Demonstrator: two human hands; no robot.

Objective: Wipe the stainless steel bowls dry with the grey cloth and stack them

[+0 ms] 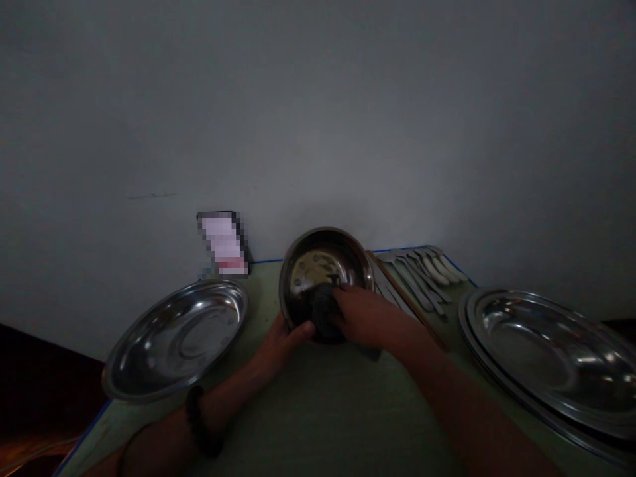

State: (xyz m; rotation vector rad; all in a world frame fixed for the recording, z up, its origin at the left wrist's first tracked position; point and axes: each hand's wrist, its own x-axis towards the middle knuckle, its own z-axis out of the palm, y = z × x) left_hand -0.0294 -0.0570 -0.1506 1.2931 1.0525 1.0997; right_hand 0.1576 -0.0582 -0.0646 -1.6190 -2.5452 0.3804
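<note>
A round, shiny metal bowl is tilted up on the table in front of me, its open side facing me. My left hand grips the bowl's lower left rim, thumb over the edge and fingers hidden behind it. Inside the bowl, a dark grey scrubbing cloth is pressed against the wall, its exact kind hard to make out in the dim light. My right hand is closed on that cloth, reaching in over the right rim.
A shallow metal dish lies at the left, and stacked metal dishes sit at the right. Several spoons and forks lie beside the bowl on the green table. A phone leans against the wall.
</note>
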